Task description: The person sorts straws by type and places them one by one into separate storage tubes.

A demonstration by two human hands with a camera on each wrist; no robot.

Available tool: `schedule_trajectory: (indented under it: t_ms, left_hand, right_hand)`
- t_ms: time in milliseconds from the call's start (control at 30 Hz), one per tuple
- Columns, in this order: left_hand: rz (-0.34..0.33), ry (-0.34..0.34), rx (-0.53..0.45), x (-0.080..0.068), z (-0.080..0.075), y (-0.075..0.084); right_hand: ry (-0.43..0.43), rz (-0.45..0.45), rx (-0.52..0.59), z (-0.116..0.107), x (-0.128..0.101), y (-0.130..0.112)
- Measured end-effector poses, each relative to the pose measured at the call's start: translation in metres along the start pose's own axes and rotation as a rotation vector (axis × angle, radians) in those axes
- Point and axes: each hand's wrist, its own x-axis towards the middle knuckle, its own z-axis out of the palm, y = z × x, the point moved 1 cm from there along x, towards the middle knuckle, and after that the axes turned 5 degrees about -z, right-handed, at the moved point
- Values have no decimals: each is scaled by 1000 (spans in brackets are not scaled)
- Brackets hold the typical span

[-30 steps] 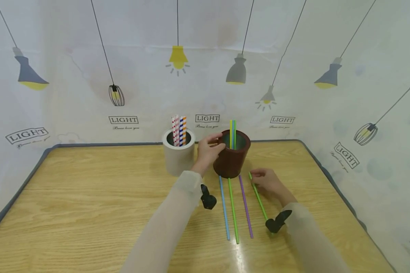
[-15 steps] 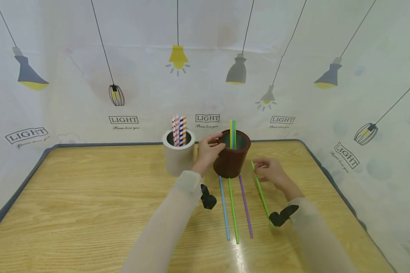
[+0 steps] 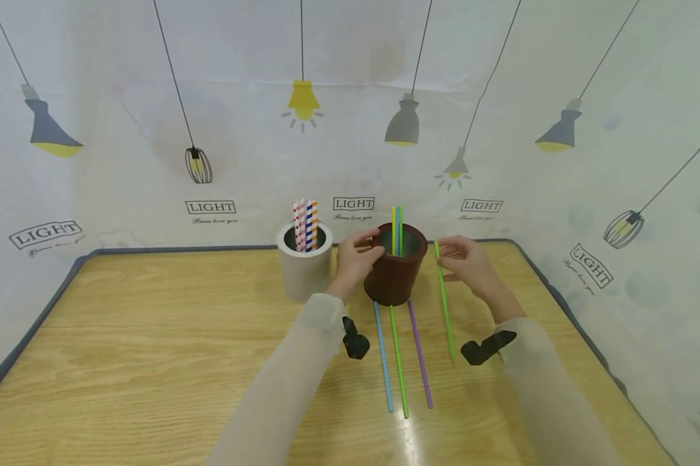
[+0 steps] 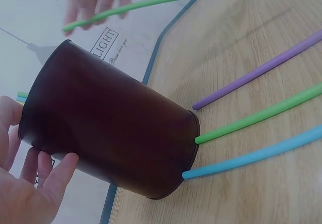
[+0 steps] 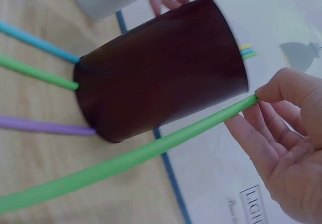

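Observation:
My right hand (image 3: 469,262) pinches a green straw (image 3: 445,304) near its top end, just right of the dark brown cup (image 3: 392,278). The straw slants downward, held above the tabletop. My left hand (image 3: 354,262) holds the brown cup at its left rim, thumb toward the front; its fingertips touch the cup's side in the left wrist view. Inside that cup stand yellow, blue and green straws (image 3: 397,230). A blue straw (image 3: 383,356), a green straw (image 3: 399,362) and a purple straw (image 3: 420,356) lie side by side on the table before it.
A white cup (image 3: 303,272) with several patterned paper straws (image 3: 305,223) stands left of my left hand. The wooden table (image 3: 169,349) stretches out to the left. Behind and beside it hangs a lamp-printed white cloth (image 3: 239,129).
My right hand has risen and moved farther back, lifting the green straw off the table up beside the brown cup. My left hand stays at the cup's rim.

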Motion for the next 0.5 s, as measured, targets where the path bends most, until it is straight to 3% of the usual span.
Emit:
schedule_trajectory:
  t_ms: [500]
  left_hand:
    - [-6,2,-1,-2,0,1]
  right_hand:
    - [64,-111,-10,-12,27,-53]
